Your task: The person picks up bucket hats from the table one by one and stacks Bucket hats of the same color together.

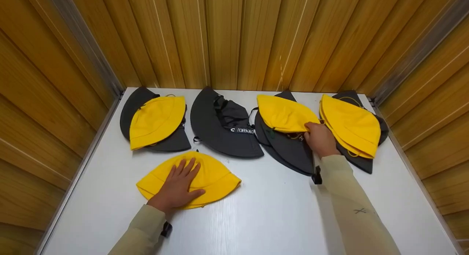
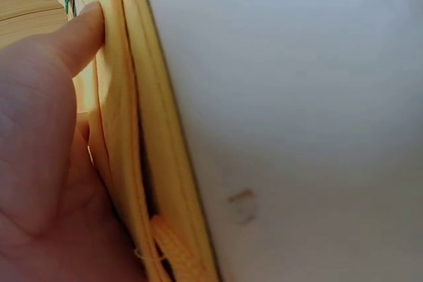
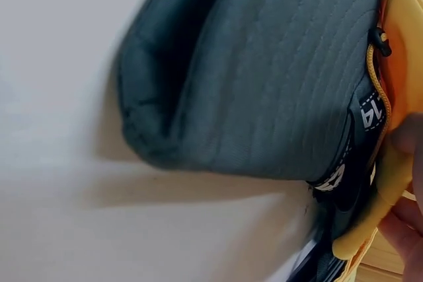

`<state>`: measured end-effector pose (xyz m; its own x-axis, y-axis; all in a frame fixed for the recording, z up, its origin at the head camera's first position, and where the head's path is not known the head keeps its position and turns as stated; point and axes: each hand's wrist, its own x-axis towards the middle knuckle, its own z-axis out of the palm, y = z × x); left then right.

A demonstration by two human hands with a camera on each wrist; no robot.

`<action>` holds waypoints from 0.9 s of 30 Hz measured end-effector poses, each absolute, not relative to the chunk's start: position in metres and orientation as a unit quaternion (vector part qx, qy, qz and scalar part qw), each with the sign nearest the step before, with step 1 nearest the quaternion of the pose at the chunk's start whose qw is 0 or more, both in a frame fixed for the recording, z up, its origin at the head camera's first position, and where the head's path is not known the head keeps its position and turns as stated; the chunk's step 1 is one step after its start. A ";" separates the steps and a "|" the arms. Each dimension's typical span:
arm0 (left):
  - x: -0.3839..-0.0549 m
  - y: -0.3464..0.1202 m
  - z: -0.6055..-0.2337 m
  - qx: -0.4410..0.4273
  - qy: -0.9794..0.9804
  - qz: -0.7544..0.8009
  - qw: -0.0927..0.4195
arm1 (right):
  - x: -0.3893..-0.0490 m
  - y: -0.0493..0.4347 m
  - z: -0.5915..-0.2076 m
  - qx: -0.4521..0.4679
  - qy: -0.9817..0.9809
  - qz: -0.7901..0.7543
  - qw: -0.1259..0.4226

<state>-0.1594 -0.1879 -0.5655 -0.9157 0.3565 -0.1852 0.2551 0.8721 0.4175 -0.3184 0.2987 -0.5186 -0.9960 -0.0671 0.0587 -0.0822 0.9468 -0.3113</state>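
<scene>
My left hand (image 1: pixel 178 185) lies flat with fingers spread on a folded yellow bucket hat (image 1: pixel 216 178) at the front left. In the left wrist view its thumb rests against the yellow brim (image 2: pixel 158 97), whose layers lie folded together. My right hand (image 1: pixel 321 139) pinches the edge of another yellow bucket hat (image 1: pixel 285 112), which lies over a dark grey hat (image 1: pixel 293 148). Up close in the right wrist view, that grey hat's stitched brim (image 3: pixel 277 77) is folded, and a yellow cord (image 3: pixel 375 74) with a black toggle hangs beside it.
At the back left, a yellow hat (image 1: pixel 157 119) lies on a dark grey one (image 1: pixel 130 108). A dark grey hat (image 1: pixel 220 137) with white lettering sits mid-row. Far right, a yellow hat (image 1: pixel 350 126) overlaps a grey hat (image 1: pixel 361 163). Wood-patterned walls (image 1: pixel 223 39) enclose the white table (image 1: pixel 249 218).
</scene>
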 end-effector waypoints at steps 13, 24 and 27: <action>-0.158 -0.187 -0.565 0.158 0.962 0.185 0.126 | -0.314 0.287 -0.501 0.032 -0.954 0.229 0.192; -0.157 -0.187 -0.566 0.160 0.961 0.194 0.116 | -0.303 0.290 -0.476 0.063 -0.917 0.259 0.295; -0.157 -0.187 -0.566 0.159 0.959 0.201 0.120 | -0.297 0.292 -0.468 0.064 -0.916 0.267 0.293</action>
<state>-0.1570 -0.1865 -0.5656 -0.9210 0.3524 -0.1659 0.2560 0.8687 0.4240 -0.2971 0.2919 -0.4682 -0.8206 0.0388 0.5702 -0.2732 0.8497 -0.4509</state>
